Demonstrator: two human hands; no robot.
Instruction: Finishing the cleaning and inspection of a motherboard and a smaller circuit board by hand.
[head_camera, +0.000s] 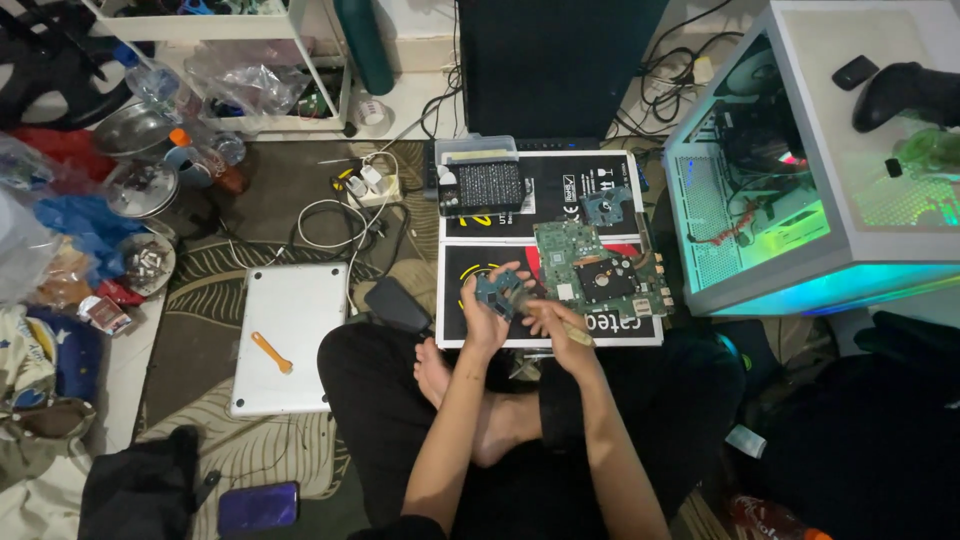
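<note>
We sit cross-legged; our left hand (486, 318) grips a small blue-green circuit board (497, 292), tilted up toward our eyes; our right hand (553, 320) is closed around a wooden-handled brush (577, 333), bristles meeting the board, just before the motherboard (590, 262) on the black box (560, 190).

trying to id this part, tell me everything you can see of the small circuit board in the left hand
The small circuit board is a bluish-green, roughly square card with an uneven outline. The left hand holds it tilted at its lower left edge, above the lap, in front of a black printed box. The right hand holds a wooden-handled tool by its right side. Finer details are too small to tell.
</note>
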